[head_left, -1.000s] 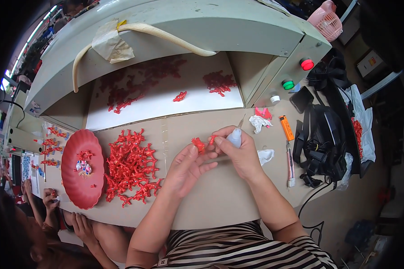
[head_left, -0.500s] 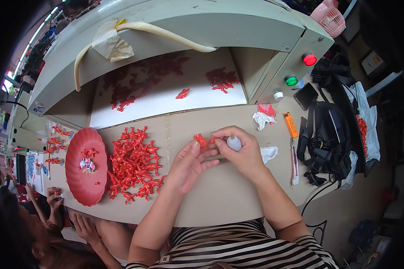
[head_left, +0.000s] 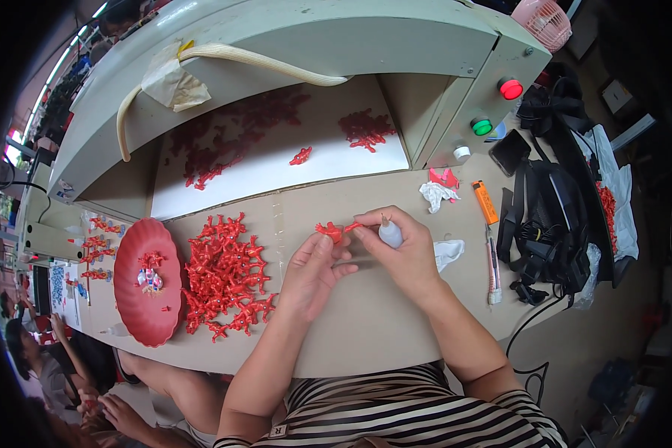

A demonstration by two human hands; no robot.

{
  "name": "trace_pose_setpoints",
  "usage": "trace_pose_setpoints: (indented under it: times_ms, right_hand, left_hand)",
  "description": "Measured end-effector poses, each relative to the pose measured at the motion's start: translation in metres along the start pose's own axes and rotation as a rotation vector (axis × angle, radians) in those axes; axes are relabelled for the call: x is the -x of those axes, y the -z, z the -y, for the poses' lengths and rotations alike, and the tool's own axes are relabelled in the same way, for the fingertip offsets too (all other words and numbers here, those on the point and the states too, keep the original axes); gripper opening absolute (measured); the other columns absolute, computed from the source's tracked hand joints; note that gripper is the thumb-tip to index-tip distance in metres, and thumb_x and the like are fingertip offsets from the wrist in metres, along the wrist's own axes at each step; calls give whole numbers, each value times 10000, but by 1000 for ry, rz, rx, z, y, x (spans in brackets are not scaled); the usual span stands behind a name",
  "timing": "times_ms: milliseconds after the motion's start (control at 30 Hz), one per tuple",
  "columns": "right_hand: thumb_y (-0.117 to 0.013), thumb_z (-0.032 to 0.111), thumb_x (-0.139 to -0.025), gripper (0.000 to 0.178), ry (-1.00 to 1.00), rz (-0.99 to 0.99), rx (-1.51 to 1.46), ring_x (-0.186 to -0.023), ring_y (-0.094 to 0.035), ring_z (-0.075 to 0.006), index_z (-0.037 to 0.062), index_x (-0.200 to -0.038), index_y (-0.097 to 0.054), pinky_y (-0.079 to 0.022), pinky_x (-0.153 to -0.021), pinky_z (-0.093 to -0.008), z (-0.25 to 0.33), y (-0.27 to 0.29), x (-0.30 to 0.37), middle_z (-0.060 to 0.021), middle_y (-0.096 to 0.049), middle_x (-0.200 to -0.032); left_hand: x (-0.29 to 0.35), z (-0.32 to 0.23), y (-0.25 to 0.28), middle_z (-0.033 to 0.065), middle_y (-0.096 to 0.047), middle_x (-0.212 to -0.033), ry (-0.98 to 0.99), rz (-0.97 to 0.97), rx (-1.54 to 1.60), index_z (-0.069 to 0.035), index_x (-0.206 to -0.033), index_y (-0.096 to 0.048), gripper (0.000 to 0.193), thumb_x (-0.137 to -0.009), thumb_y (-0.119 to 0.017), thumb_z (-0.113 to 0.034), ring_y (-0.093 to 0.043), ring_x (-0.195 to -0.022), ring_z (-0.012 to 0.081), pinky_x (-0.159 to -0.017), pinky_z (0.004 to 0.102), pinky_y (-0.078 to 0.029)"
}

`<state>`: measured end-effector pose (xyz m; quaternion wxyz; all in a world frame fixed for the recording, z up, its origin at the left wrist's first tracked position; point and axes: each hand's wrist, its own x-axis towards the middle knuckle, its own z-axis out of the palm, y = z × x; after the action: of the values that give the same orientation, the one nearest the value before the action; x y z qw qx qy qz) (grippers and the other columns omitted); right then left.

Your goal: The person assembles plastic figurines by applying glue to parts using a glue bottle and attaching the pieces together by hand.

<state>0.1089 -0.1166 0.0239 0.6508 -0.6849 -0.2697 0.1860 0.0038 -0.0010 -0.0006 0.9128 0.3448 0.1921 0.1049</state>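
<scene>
Well right of the scalloped red tray (head_left: 143, 322), past the heap of red figurines (head_left: 228, 275) next to it, L hand (head_left: 308, 270) pinches one red figurine (head_left: 331, 233) btwn thumb & fingers. Same side of the tray, R hand (head_left: 407, 255) grips a thin red pc (head_left: 353, 226) at the fingertips, w/ a needle-tip squeeze bottle (head_left: 390, 234) tucked in too. Vs. half a sec ago, figurine's tipped more sideways, so the two parts look nearer lined up, imo; can't tell if they touch.
</scene>
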Motion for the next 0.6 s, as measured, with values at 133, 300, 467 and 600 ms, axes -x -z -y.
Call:
trace_pose_setpoints:
  times_ms: [133,300,467,600]
  right_hand:
    - [-627,21,-757,133,46,-28,0,-758,-580,-103,24,-887,-598,-461,-681,-233,2,-1,1,-51,-620,-829]
    - [-632,-7,-743,143,187,-24,63,-777,-582,-124,27,-879,-602,-460,-684,-232,-1,-2,1,-62,-603,-858]
    - [-645,-27,-725,151,298,-53,150,-776,-581,-129,32,-860,-608,-461,-669,-228,-1,-6,2,-67,-596,-874]
    - [-650,-23,-719,148,305,-83,160,-748,-585,-132,34,-849,-610,-464,-646,-232,-1,-7,2,-67,-599,-864]
  left_hand:
    - [0,1,0,45,-585,-986,6,2,-3,-72,-1023,-567,230,-883,-518,-248,-551,-812,111,-732,318,-492]
    - [-1,1,1,48,-585,-994,12,9,15,-72,-1028,-564,232,-882,-518,-247,-551,-811,113,-732,313,-493]
    - [-1,1,0,50,-585,-1013,15,26,41,-70,-1032,-562,235,-883,-516,-246,-549,-813,111,-739,307,-491]
    - [-2,2,0,46,-586,-1017,14,26,48,-70,-1031,-562,225,-881,-522,-233,-551,-822,108,-743,306,-490]
